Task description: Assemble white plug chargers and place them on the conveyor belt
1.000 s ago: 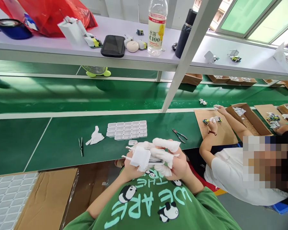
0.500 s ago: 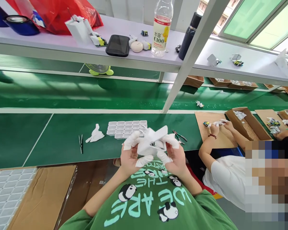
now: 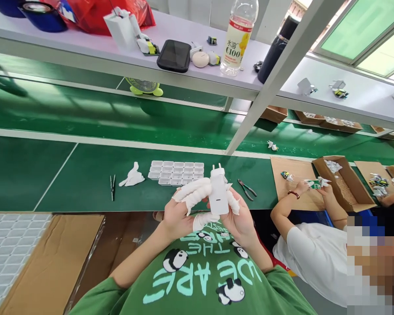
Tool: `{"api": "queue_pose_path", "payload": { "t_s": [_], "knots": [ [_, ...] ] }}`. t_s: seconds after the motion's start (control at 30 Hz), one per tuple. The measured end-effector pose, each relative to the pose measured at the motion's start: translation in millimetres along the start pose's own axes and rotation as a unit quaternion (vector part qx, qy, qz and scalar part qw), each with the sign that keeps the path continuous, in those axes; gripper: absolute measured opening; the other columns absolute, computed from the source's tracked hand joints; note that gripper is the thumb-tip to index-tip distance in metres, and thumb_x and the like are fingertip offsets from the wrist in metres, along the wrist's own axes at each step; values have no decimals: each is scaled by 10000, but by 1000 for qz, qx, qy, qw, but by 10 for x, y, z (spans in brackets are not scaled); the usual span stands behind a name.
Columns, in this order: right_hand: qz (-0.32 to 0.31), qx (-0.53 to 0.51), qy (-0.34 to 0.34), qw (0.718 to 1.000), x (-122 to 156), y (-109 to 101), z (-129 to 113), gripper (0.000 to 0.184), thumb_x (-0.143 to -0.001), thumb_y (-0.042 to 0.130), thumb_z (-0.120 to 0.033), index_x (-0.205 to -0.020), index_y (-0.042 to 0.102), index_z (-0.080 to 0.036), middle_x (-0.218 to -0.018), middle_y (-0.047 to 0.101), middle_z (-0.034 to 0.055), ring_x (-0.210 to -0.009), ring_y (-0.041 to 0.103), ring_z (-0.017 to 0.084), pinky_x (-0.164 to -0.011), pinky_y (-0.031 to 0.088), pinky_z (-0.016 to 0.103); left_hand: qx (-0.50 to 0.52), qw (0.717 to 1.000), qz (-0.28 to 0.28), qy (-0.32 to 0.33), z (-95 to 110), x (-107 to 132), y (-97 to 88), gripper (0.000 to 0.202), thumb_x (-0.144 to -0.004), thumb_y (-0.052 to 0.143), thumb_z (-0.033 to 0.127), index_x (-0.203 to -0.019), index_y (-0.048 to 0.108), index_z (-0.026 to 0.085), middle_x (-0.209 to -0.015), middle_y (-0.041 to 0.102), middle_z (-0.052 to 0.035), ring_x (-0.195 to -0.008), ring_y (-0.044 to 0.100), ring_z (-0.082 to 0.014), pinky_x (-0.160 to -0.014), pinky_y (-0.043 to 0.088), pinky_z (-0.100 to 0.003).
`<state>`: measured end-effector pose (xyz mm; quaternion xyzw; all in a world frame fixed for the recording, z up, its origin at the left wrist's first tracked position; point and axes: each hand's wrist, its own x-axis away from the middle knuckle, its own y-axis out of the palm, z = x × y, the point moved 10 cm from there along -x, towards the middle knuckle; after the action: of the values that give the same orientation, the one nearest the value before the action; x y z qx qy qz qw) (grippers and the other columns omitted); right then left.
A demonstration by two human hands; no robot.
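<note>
A white plug charger (image 3: pixel 218 194) stands upright between my hands above the table's front edge. Its two metal prongs point away from me, and a small dark slot shows on its face. My right hand (image 3: pixel 241 218) grips it from the right, with white covers on the fingertips. My left hand (image 3: pixel 180 214), also with white-covered fingers, closes on its left side and lower edge. Just beyond lie rows of small white plastic cases (image 3: pixel 177 173). Green-handled pliers (image 3: pixel 247 189) rest to the right. Tweezers (image 3: pixel 112 188) and a crumpled white piece (image 3: pixel 132 176) are at left.
A shelf (image 3: pixel 197 81) across the back carries a phone (image 3: pixel 174 55), a drink bottle (image 3: pixel 237 41) and a dark flask (image 3: pixel 278 50). A slanted post (image 3: pixel 265 94) rises right of centre. At right, a co-worker's hands (image 3: pixel 311 186) work beside a cardboard box (image 3: pixel 343 179).
The white housing, earlier gaping with a raised flap between both hands, is now turned upright with its face toward me and prongs away. The camera view has shifted slightly.
</note>
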<state>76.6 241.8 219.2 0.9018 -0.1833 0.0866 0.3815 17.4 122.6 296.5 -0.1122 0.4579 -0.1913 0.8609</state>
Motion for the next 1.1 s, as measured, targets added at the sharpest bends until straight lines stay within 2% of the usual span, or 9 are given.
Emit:
{"api": "queue_pose_path", "payload": {
  "t_s": [0.13,0.3,0.4,0.67,0.83,0.9,1.0,1.03,1.1],
  "knots": [
    [-1,-6,4,1000,-48,-4,20,357,-790,835,-503,-1005,705,-250,-956,730,36,-991,711,238,-825,648,366,-30,999,-14,-20,-43,-10,16,661,-857,705,620,-1405,612,263,-1240,731,-134,-1199,690,-301,-1015,589,-438],
    [1,-12,17,1000,-215,-4,110,353,-782,847,-499,-982,712,-242,-947,741,31,-967,718,224,-836,644,348,-40,999,-18,-7,-63,-12,-5,602,-933,683,457,-1488,526,285,-1269,731,-128,-1180,707,-271,-992,599,-398],
    [-7,-15,45,999,-377,49,237,358,-768,854,-489,-978,708,-239,-952,747,37,-960,722,229,-826,648,356,-79,996,-16,-39,-204,7,-81,632,-925,693,454,-1504,509,278,-1307,712,-139,-1193,700,-280,-986,602,-400],
    [-44,-31,110,992,-783,408,517,319,-749,864,-430,-945,702,-237,-893,753,44,-890,731,243,-722,657,344,-121,991,2,-66,-521,-76,-427,589,-942,677,360,-1501,502,296,-1316,694,-116,-1186,691,-273,-982,593,-394],
    [-62,-30,144,987,-1014,514,761,304,-819,793,-460,-982,689,-225,-880,743,41,-826,719,218,-686,630,317,-107,987,-29,-119,-849,-146,-533,538,-949,663,368,-1462,528,275,-1242,719,-97,-1145,702,-254,-984,581,-378],
    [-49,4,131,990,-1220,415,856,312,-836,760,-485,-986,681,-222,-897,737,41,-812,706,206,-701,616,313,-97,982,-49,-155,-1038,-130,-556,524,-949,654,359,-1448,530,256,-1092,748,-69,-1109,703,-247,-999,566,-392],
    [35,153,-1,988,-1773,-7,762,287,-826,736,-422,-1021,656,-228,-976,719,32,-840,672,188,-764,592,315,-80,968,-61,-229,-1387,12,-656,475,-951,624,311,-1412,541,234,-883,727,-16,-1064,692,-233,-1032,533,-411],
    [75,225,-56,970,-1991,-189,678,276,-813,727,-377,-1029,642,-227,-996,708,31,-855,658,186,-792,582,321,-82,960,-59,-260,-1524,105,-719,428,-949,612,295,-1370,566,230,-876,721,-15,-1077,682,-234,-1048,518,-418],
    [162,370,-126,906,-2452,-567,533,272,-780,689,-289,-1029,606,-215,-999,684,37,-877,631,195,-841,563,347,-101,939,-50,-324,-1805,351,-892,281,-930,601,283,-1203,636,223,-943,723,-40,-1136,654,-247,-1070,489,-432]
  ]
}}
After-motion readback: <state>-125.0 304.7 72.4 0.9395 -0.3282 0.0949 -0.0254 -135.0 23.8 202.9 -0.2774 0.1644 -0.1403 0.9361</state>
